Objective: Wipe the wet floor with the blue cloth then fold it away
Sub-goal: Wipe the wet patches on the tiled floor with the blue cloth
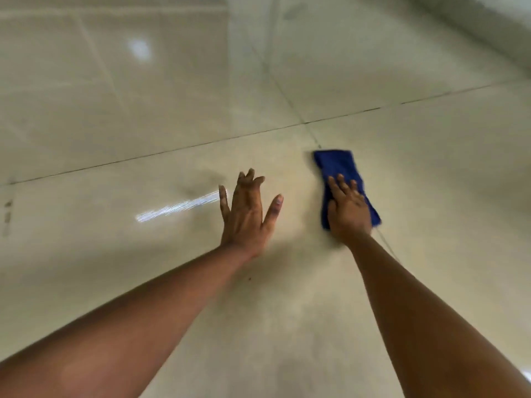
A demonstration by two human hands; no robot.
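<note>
My right hand (349, 209) presses flat, fingers spread, on the folded blue cloth (343, 179) on the pale tiled floor (143, 110); at its nine o'clock, my left hand (247, 214) is splayed, holding nothing.

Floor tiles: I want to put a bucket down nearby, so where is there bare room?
The floor is bare right of the blue cloth, and beyond the grout line on the left. The only crowded strip is the middle, with the left hand spread open and the right hand flat on the cloth.
</note>
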